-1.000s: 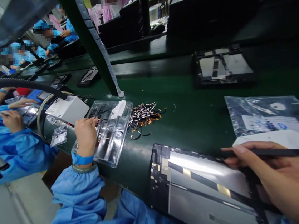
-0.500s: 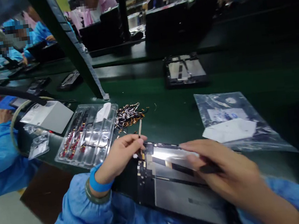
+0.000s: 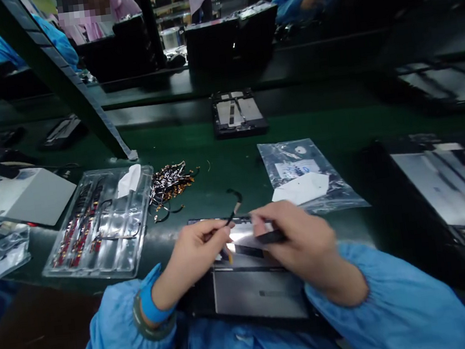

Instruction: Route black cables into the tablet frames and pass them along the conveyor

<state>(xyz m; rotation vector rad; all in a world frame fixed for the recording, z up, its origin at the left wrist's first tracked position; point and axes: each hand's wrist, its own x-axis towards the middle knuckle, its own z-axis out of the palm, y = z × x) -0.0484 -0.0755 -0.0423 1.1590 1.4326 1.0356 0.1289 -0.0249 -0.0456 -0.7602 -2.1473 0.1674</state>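
An opened tablet chassis (image 3: 254, 289) with a silvery inside lies at the near edge of the green bench, right in front of me. My left hand (image 3: 197, 254) is closed in a pinch on a thin flex cable (image 3: 235, 205) whose dark end curls up above the chassis. My right hand (image 3: 303, 245) is closed on a dark pen-like tool (image 3: 270, 238) held flat over the chassis top edge. Both hands nearly touch each other.
A clear plastic tray (image 3: 100, 229) of cables lies to the left, with a loose pile of small cables (image 3: 170, 184) beside it. A plastic bag (image 3: 304, 180) lies behind my right hand. Other chassis units sit on the belt (image 3: 237, 112) and at the right (image 3: 448, 194). A white box (image 3: 20, 196) is far left.
My left hand came from the clear tray to the chassis carrying a cable. My right hand moved left with the tool until both met over the chassis. The view swung right.
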